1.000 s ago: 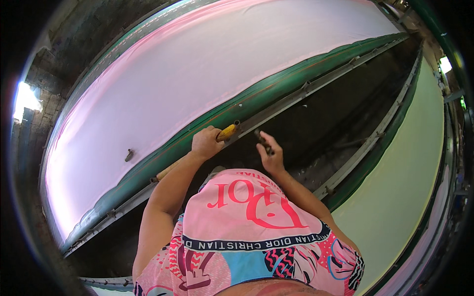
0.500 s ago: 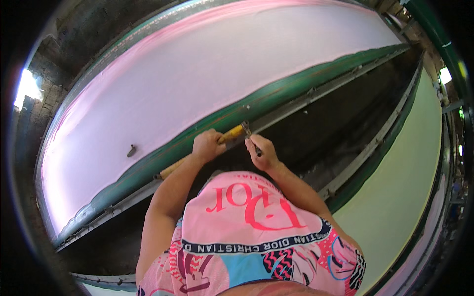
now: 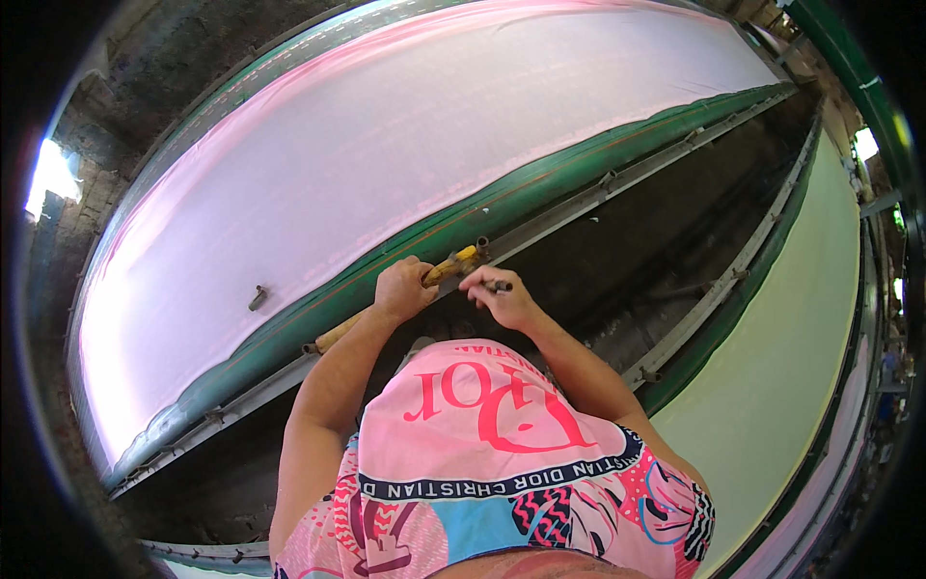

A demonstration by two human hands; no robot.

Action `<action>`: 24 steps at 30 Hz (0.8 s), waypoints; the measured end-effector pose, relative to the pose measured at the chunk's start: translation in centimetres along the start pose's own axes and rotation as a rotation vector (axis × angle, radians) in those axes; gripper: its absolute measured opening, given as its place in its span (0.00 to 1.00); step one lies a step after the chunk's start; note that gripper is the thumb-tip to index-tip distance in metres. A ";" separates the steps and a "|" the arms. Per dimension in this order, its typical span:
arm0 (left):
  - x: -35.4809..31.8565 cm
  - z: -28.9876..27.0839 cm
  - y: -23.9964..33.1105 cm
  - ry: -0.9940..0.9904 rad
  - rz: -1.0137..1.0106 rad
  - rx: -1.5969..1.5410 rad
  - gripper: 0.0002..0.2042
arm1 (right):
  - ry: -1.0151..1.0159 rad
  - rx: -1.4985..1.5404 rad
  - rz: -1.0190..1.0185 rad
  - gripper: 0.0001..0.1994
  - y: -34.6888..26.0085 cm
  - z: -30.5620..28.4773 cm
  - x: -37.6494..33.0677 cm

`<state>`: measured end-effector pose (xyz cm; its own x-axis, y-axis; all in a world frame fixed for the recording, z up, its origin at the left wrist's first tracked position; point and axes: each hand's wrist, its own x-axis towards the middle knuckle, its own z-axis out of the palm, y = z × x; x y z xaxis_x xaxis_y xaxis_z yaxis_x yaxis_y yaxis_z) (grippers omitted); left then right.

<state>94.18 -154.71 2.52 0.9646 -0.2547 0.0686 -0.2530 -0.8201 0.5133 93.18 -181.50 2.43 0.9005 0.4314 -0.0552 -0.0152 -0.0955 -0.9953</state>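
Note:
A long yellowish rod [image 3: 342, 329] with a brighter yellow end lies slantwise beside the grey metal rail, near the green table edge. My left hand [image 3: 403, 288] is closed around it, close to its far right end. Just right of that end, my right hand [image 3: 508, 301] is closed on a small dark tool with a rounded handle [image 3: 498, 286]. The tool's working end, by the yellow part of the rod, is blurred, so its kind and whether it touches the rod cannot be made out.
A long table covered in pale pink-white cloth [image 3: 415, 135] stretches ahead, with a small dark piece [image 3: 258, 297] on it. Its green edge [image 3: 540, 176] and metal rail [image 3: 569, 214] border a dark aisle. A second table with pale yellow-green cloth [image 3: 772, 376] stands right.
My right hand has turned and shifted slightly left, and the tool's handle has swung from slanting down to nearly level. My left hand keeps its hold on the rod.

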 end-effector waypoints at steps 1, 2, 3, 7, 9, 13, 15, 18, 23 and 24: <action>-0.1 0.1 0.0 0.005 0.004 -0.003 0.14 | 0.011 -0.001 0.010 0.08 0.1 0.0 0.0; -0.2 0.1 0.0 0.009 0.008 -0.007 0.13 | 0.023 -0.003 0.019 0.07 0.2 0.0 0.1; -0.2 0.1 0.0 0.008 0.003 -0.007 0.14 | 0.035 -0.004 0.029 0.07 0.4 0.0 0.1; -0.3 0.1 0.0 0.013 0.001 -0.021 0.14 | 0.053 0.045 0.079 0.07 -0.3 -0.2 -0.7; -0.4 0.0 0.0 0.011 -0.001 -0.020 0.15 | 0.009 0.059 0.089 0.07 -0.5 -0.2 -0.8; -0.3 0.0 0.2 -0.002 -0.028 -0.037 0.16 | 0.274 -0.134 -0.079 0.07 1.8 0.5 -0.4; -0.5 -0.3 0.0 -0.004 -0.044 -0.045 0.16 | 0.063 -0.005 -0.117 0.07 0.3 0.7 -1.1; -0.3 -0.4 0.5 0.003 -0.035 -0.066 0.16 | 0.196 -0.011 -0.030 0.07 0.6 0.6 -0.8; -0.5 -0.9 0.6 0.039 0.012 -0.061 0.16 | 0.372 -0.203 -0.334 0.07 -2.2 -1.5 -1.4; -0.7 -0.9 0.6 0.034 -0.005 -0.068 0.16 | 0.481 -0.341 -0.561 0.07 -5.0 -1.6 -1.0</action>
<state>93.44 -154.50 3.56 0.9681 -0.2322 0.0942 -0.2437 -0.7843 0.5705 93.09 -182.88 7.57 0.8242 0.0711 0.5619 0.5570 -0.2812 -0.7814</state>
